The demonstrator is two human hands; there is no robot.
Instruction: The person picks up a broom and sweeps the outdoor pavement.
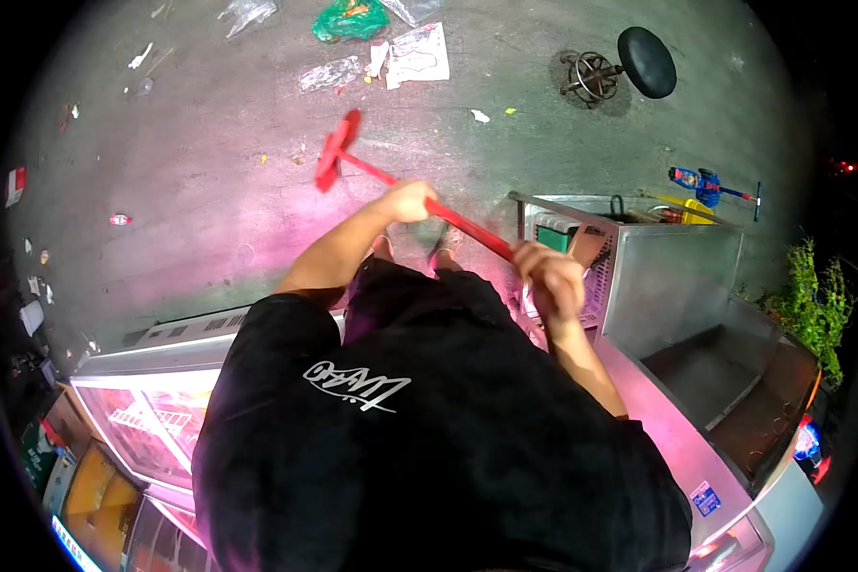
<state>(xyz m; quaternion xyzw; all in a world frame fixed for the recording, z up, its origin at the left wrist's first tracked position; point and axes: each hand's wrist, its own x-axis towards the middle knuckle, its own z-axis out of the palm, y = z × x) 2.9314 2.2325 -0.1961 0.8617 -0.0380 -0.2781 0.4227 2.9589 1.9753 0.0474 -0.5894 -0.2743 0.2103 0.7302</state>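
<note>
A red long-handled broom or brush [467, 227] slants across the middle, its red head [337, 151] resting low over the floor at upper left. My left hand [410, 201] is wrapped round the handle nearer the head. Farther up, at the handle's other end, my right hand [553, 276] is closed round it. Both forearms are bare below black sleeves. My feet [448, 244] show beneath the handle, partly hidden by dark clothing.
Litter, including a green plastic bag [351, 19] and white printed bag [418, 55], lies ahead. A black stool [647, 62] and blue scooter [704, 183] are at right. A metal counter [672, 276] stands right; a glass-fronted cabinet [153, 419] stands left.
</note>
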